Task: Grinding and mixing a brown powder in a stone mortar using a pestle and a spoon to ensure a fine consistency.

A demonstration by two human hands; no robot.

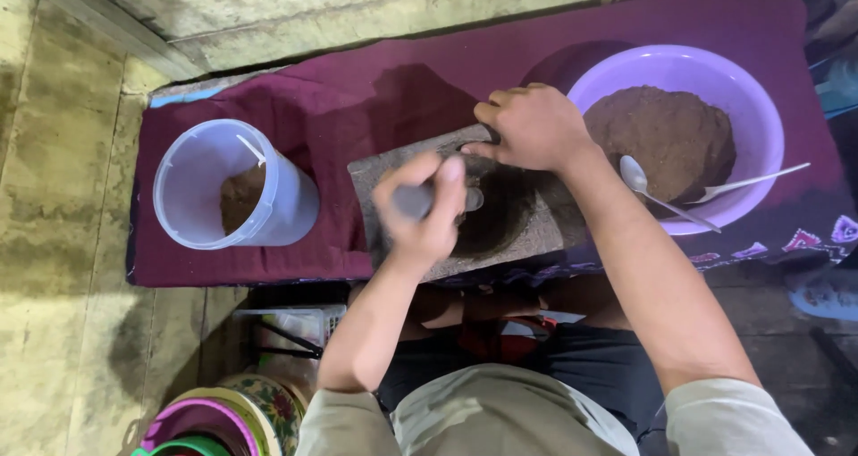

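A grey stone grinding slab [368, 174] lies on a maroon cloth [357, 99], with dark paste in its hollow [500, 210]. My left hand [420, 213] is closed around a grey stone pestle [413, 200] lying across the slab; the hand is blurred. My right hand [534, 127] rests fingers-down on the slab's far edge, gripping it. To the right stands a purple bowl [760, 125] heaped with brown paste [670, 139], and two metal spoons [652, 192] lean in it.
A clear plastic tub [192, 179] with some brown paste inside stands at the left on the cloth. Stacked coloured plates [223, 416] sit on the floor at bottom left. A concrete floor and wall edge surround the cloth.
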